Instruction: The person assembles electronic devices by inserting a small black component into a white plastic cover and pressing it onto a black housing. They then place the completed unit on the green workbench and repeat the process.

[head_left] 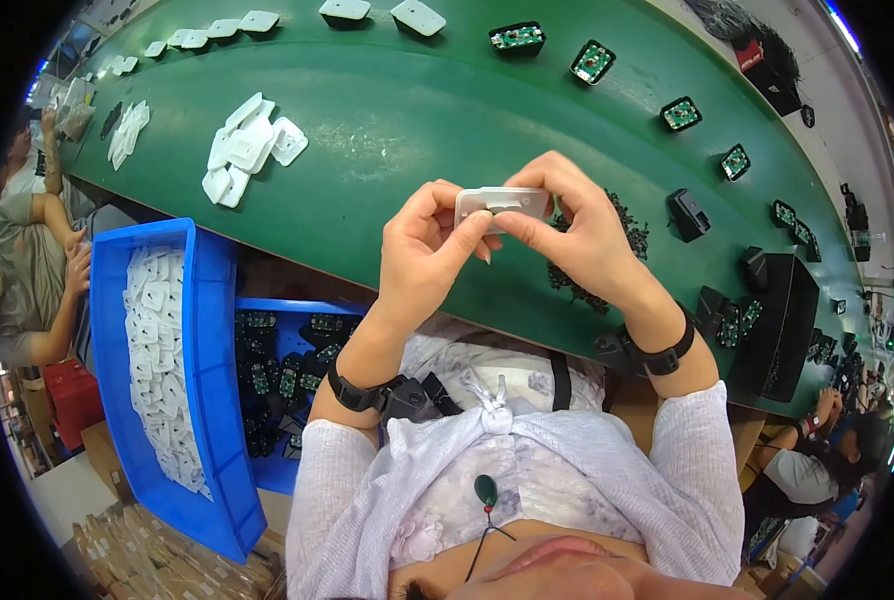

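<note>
A white plastic cover point(507, 199) is held up over the green table, gripped from both sides. My left hand point(419, 250) pinches its left end, and my right hand point(589, 240) holds the right end. Both thumbs press close together at the middle of the cover's lower side; whether a small part lies under them is hidden. Beside my right hand, partly behind it, spreads a heap of small black pieces point(577, 283). Farther left on the table lies a loose pile of similar white covers point(250, 143).
Black housings with green circuit boards point(593, 62) stand along the table's point(387, 110) far side. A blue bin point(219, 400) of white covers is at my left, next to another blue bin point(279, 478) of housings. A black box point(791, 325) stands right. Other people sit at both sides.
</note>
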Available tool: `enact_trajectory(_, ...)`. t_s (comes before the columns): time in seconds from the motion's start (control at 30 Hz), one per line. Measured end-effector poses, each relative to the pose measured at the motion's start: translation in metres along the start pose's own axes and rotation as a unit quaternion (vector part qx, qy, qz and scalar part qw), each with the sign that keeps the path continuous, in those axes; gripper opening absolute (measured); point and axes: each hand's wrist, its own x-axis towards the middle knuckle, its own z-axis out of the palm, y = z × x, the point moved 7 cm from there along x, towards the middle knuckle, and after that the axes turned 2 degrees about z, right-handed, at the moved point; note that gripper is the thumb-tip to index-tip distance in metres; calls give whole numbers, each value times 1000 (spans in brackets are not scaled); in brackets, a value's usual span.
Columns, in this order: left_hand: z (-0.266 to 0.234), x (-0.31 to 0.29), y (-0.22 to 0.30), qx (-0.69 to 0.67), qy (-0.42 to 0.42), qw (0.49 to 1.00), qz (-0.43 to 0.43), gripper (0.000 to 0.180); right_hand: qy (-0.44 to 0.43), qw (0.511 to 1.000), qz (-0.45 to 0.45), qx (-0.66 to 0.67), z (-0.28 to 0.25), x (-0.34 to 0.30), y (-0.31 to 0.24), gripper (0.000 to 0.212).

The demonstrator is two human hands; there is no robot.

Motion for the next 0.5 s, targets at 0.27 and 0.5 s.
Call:
enact_trajectory(0.27,-14,6,-8,-21,-7,999,-49,21,-97,982,143,80,9,19,18,21)
enact_trajectory(0.5,-78,46,-8,158,55,983,-70,19,-98,987,-17,-127,-10,109,32,25)
